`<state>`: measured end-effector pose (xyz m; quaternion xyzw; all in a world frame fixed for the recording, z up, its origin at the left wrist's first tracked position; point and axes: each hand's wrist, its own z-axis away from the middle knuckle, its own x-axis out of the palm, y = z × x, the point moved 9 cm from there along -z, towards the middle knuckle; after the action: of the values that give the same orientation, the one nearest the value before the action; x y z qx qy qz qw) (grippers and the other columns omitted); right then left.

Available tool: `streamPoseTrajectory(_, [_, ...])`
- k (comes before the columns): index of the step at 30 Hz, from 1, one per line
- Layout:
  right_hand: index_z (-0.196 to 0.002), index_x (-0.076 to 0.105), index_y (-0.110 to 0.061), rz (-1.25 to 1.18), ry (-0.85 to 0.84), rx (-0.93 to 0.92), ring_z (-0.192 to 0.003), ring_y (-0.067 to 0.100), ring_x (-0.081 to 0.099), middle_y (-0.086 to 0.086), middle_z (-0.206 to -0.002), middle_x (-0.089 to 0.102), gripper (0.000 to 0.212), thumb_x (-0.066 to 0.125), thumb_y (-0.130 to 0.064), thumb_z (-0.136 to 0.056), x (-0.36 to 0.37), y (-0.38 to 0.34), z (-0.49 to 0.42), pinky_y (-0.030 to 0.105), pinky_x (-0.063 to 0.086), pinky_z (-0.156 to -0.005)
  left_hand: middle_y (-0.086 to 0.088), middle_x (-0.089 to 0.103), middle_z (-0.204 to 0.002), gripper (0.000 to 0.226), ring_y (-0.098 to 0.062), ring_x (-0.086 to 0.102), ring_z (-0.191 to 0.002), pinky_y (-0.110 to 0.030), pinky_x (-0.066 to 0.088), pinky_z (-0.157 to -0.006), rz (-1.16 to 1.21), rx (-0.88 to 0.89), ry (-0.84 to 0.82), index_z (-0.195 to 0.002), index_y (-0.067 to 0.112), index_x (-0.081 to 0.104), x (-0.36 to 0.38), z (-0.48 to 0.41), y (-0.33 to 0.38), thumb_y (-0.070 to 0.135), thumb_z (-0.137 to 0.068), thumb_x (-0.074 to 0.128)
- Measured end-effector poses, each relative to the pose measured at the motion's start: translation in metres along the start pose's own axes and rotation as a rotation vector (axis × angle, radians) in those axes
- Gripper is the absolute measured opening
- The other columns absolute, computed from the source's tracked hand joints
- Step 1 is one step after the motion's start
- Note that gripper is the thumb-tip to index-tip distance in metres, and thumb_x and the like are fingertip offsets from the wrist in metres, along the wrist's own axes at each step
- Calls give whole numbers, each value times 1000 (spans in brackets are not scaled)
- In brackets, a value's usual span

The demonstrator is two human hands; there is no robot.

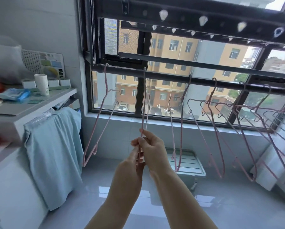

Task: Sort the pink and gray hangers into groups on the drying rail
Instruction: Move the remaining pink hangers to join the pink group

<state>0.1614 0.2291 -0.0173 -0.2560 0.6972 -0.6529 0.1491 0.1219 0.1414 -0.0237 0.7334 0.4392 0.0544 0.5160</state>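
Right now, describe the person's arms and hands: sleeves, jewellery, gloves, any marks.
The left hand and right hand are bare, without gloves; no ring shows. The left forearm and right forearm run uncovered to the picture's bottom edge: no sleeve, watch or bracelet is in view, and no markings show.

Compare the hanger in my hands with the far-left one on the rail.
The held hanger shows edge-on, a narrow sliver; the far-left hanger shows its open triangle. Left hand and right hand grip the held hanger's bottom; the far-left hanger hangs untouched. Both hook on the rail.
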Motion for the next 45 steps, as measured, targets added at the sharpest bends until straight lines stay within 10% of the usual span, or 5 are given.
streamPoseTrajectory(16, [-116,55,-15,-45,-83,52,-52,6,61,-3,-62,66,29,45,-2,-92,45,8,-12,19,43,-41,16,65,-100,45,27,52,-85,5,37,-69,-23,-10,68,-130,21,48,-39,-5,-12,4,-88,53])
streamPoseTrajectory(31, [-124,51,-12,26,-87,129,-45,5,55,0,-67,65,32,45,-5,-94,41,16,-10,20,44,-43,4,67,-113,47,-3,62,-100,1,38,-82,-118,-75,45,-132,20,45,-29,-3,-27,5,-88,53])
streamPoseTrajectory(35, [-129,47,-12,176,-79,81,-77,10,60,4,-99,65,35,45,-13,-94,37,11,-5,24,51,-67,4,67,-109,47,-8,63,-99,-15,46,-89,-111,-88,50,-131,19,46,-30,1,-25,4,-87,53])
streamPoseTrajectory(42, [-124,49,-11,673,419,-639,-121,6,36,-1,-124,41,40,55,-15,-84,-41,-73,50,9,25,-105,-10,62,-111,51,-24,57,-106,-21,33,-95,-249,66,216,-121,4,53,-41,4,8,2,-74,70])
streamPoseTrajectory(45, [-130,42,-5,678,562,-463,-127,21,37,11,-131,43,45,54,-9,-87,-97,-69,43,11,21,-105,-3,63,-101,41,-18,60,-95,-24,41,-90,-142,164,236,-112,7,59,-31,2,31,-3,-74,68])
